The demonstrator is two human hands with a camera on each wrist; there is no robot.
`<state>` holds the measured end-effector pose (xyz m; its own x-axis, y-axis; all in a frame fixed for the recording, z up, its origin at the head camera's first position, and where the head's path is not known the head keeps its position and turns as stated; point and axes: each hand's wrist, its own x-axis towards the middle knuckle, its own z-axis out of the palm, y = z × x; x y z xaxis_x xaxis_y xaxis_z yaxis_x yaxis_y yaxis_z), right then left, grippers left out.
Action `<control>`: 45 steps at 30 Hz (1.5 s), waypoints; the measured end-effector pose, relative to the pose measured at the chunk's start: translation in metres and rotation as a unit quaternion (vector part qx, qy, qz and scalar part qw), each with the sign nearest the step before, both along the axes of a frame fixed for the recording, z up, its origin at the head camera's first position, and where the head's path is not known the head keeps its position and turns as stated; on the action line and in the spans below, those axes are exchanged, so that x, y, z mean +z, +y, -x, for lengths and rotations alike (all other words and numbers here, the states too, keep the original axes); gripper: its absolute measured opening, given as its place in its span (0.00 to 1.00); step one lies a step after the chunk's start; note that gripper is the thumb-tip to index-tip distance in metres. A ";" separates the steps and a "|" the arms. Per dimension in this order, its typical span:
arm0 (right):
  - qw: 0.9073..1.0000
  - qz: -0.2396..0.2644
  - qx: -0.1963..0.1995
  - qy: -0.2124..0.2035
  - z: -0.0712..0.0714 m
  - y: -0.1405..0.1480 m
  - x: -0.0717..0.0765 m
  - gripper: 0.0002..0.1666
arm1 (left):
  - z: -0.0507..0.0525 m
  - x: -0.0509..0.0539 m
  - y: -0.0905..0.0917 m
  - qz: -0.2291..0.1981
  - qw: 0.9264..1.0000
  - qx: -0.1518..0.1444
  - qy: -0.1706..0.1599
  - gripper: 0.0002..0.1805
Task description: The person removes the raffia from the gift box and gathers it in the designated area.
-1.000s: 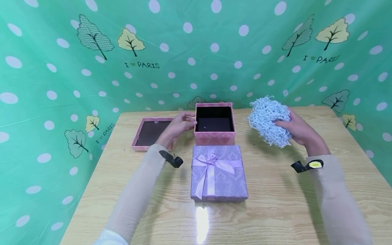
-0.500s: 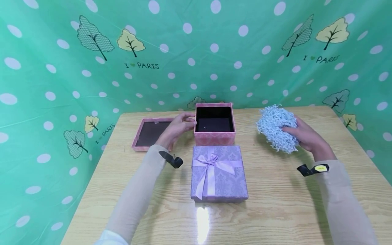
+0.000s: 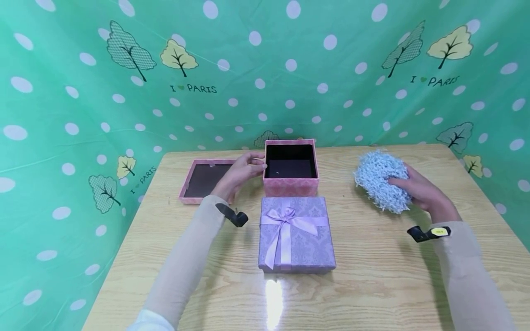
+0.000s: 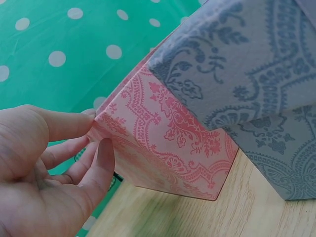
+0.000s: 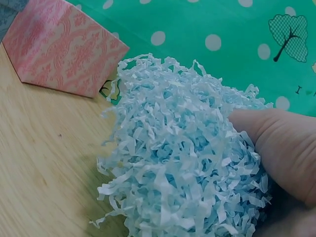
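Observation:
My right hand [image 3: 422,188] grips a fluffy bundle of light blue shredded paper [image 3: 378,179], its thumb pressed into the strands in the right wrist view. The bundle is low over the right side of the table; whether it touches the wood I cannot tell. Fingertips of my left hand [image 3: 240,172] touch the outer left side of a pink patterned box [image 3: 291,187], near its top edge. This box is lidless, with a black inside holding a tiny pale scrap. Its pink lid [image 3: 185,186] lies upside down to the left, partly covered by my left hand and forearm.
A lavender gift box [image 3: 300,248] with a ribbon bow stands right in front of the pink box, its lid on. Behind the wooden table [image 3: 372,285] hangs a green dotted curtain [image 3: 232,55].
My right hand has carried the shredded paper to the right and nearer to me, away from the pink box. The left hand stays at the box.

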<state>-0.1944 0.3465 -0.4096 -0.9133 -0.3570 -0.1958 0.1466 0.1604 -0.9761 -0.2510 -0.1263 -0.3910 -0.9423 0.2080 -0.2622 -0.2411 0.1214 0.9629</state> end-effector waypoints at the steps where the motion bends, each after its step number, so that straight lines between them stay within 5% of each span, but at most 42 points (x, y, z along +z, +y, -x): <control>1: 1.000 -0.004 0.002 0.002 0.000 0.001 -0.001 0.43 | 0.000 0.000 0.000 -0.001 1.000 -0.001 0.001 0.24; 18: 0.989 -0.146 -0.006 -0.008 -0.002 0.003 -0.002 0.50 | -0.001 0.000 -0.001 -0.004 1.000 0.000 0.000 0.23; 34: 0.982 -0.186 -0.025 -0.015 -0.003 0.006 0.002 0.53 | 0.000 0.001 0.000 -0.006 1.000 -0.004 0.000 0.24; 45: 0.962 -0.267 -0.057 0.006 -0.001 -0.001 0.005 0.55 | 0.000 -0.001 -0.001 -0.008 1.000 -0.004 0.001 0.24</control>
<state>-0.1939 0.3459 -0.4043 -0.9441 -0.1052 -0.3123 0.1824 0.6224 -0.7611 -0.2510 -0.1271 -0.3918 -0.9414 0.2187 -0.2569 -0.2383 0.1079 0.9652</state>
